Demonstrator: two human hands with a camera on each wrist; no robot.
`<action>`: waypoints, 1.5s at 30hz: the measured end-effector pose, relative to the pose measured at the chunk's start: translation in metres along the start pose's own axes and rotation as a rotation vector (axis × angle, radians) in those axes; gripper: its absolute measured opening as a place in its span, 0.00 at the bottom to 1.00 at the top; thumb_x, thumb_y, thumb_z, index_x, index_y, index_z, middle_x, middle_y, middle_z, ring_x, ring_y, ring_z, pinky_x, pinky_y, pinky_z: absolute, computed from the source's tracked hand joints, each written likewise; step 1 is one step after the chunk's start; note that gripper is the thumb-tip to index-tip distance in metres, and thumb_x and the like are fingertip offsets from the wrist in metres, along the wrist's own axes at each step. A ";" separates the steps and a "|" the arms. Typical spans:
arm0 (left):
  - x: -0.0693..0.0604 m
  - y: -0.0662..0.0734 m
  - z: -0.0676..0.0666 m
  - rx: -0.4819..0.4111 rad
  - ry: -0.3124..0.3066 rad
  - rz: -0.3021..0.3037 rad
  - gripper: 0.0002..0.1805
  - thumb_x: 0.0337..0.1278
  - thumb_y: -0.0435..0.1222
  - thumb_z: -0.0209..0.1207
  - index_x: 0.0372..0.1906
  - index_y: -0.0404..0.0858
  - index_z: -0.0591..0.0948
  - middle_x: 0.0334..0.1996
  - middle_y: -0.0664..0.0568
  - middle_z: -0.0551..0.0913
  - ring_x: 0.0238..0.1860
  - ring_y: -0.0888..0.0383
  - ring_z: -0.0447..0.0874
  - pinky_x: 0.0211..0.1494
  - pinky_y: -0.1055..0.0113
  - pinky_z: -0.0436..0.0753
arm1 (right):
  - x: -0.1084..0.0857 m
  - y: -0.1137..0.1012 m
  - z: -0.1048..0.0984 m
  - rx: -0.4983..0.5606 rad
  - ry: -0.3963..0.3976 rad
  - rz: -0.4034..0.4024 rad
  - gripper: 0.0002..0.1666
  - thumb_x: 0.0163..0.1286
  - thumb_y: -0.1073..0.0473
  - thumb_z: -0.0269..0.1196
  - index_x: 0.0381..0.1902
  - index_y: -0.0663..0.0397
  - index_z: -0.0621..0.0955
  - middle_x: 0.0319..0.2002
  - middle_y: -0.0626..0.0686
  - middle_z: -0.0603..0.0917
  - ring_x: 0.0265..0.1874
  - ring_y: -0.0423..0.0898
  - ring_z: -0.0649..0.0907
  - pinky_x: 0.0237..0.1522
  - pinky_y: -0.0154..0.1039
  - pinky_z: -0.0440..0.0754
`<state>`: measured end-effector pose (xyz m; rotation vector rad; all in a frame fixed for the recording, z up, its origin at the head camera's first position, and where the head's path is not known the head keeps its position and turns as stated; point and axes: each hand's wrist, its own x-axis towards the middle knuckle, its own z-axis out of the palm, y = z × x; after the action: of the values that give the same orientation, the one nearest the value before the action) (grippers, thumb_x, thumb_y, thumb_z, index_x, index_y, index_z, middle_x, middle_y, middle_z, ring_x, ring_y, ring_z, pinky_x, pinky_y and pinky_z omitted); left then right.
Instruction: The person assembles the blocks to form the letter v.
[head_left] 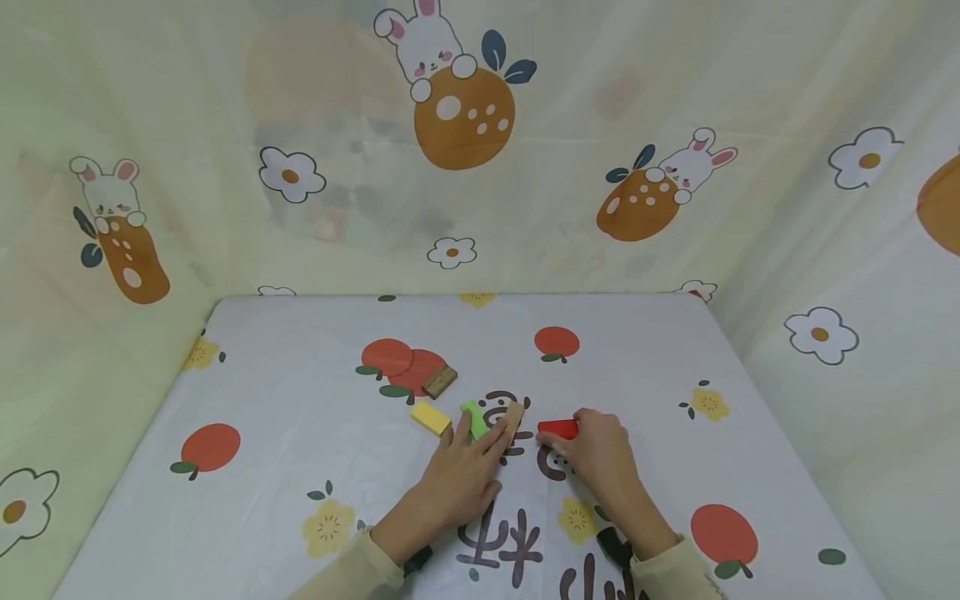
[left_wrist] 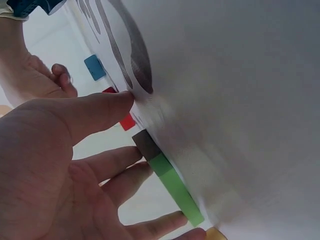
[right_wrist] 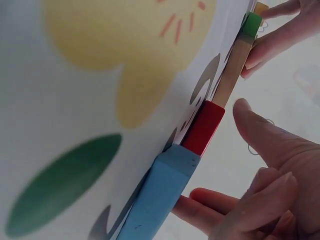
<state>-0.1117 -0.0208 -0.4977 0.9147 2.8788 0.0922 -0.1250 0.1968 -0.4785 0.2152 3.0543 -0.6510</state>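
Left hand [head_left: 456, 483], fingers spread, touches green block [head_left: 476, 419] and tan block [head_left: 514, 415], while right hand [head_left: 603, 450], thumb parted from fingers, adjoins red block [head_left: 557, 428] and blue block [right_wrist: 162, 187].

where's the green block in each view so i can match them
Head: green block below centre, by the left hand.
Left wrist: green block low, just right of centre.
Right wrist: green block at top right.
Shared landmark: red block, in all three.

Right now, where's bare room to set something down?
Free: between the yellow block and leftmost red printed fruit; between the right hand and rightmost yellow flower. Crowded: around the left hand, green block, light wooden block and red block.
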 end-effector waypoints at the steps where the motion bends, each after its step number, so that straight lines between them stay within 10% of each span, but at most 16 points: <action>1: 0.000 0.000 0.000 0.001 0.000 0.001 0.42 0.70 0.53 0.63 0.84 0.48 0.64 0.84 0.56 0.63 0.82 0.32 0.61 0.79 0.40 0.72 | 0.000 0.000 0.001 0.003 -0.006 0.007 0.35 0.56 0.42 0.82 0.43 0.71 0.87 0.31 0.61 0.89 0.24 0.48 0.80 0.29 0.39 0.82; 12: 0.000 -0.001 0.001 -0.001 0.004 0.003 0.41 0.70 0.53 0.63 0.83 0.48 0.64 0.84 0.56 0.63 0.82 0.32 0.62 0.80 0.42 0.73 | 0.001 -0.001 0.004 0.002 0.003 0.003 0.31 0.54 0.46 0.84 0.38 0.70 0.86 0.27 0.58 0.87 0.23 0.48 0.79 0.28 0.38 0.80; 23: -0.001 -0.002 0.001 -0.027 -0.001 0.009 0.40 0.71 0.52 0.63 0.83 0.49 0.65 0.84 0.57 0.63 0.83 0.33 0.61 0.80 0.42 0.72 | 0.010 0.014 -0.005 0.282 -0.021 0.046 0.39 0.60 0.44 0.80 0.61 0.65 0.85 0.57 0.68 0.88 0.45 0.59 0.85 0.43 0.49 0.90; 31: -0.001 -0.002 -0.001 -0.035 -0.005 0.003 0.41 0.71 0.52 0.63 0.83 0.49 0.64 0.85 0.57 0.62 0.83 0.34 0.60 0.81 0.42 0.71 | 0.026 0.021 -0.012 0.481 -0.132 0.125 0.40 0.63 0.46 0.78 0.70 0.54 0.81 0.12 0.52 0.73 0.11 0.47 0.73 0.18 0.35 0.71; 45: -0.001 -0.001 -0.001 -0.038 -0.013 -0.008 0.41 0.71 0.52 0.63 0.84 0.50 0.64 0.85 0.58 0.62 0.84 0.34 0.60 0.80 0.45 0.72 | 0.042 0.023 -0.005 0.603 -0.172 0.131 0.39 0.64 0.52 0.78 0.71 0.52 0.80 0.14 0.47 0.69 0.13 0.45 0.70 0.19 0.36 0.70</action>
<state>-0.1122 -0.0223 -0.4973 0.8930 2.8583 0.1398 -0.1638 0.2249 -0.4848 0.3359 2.5691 -1.4714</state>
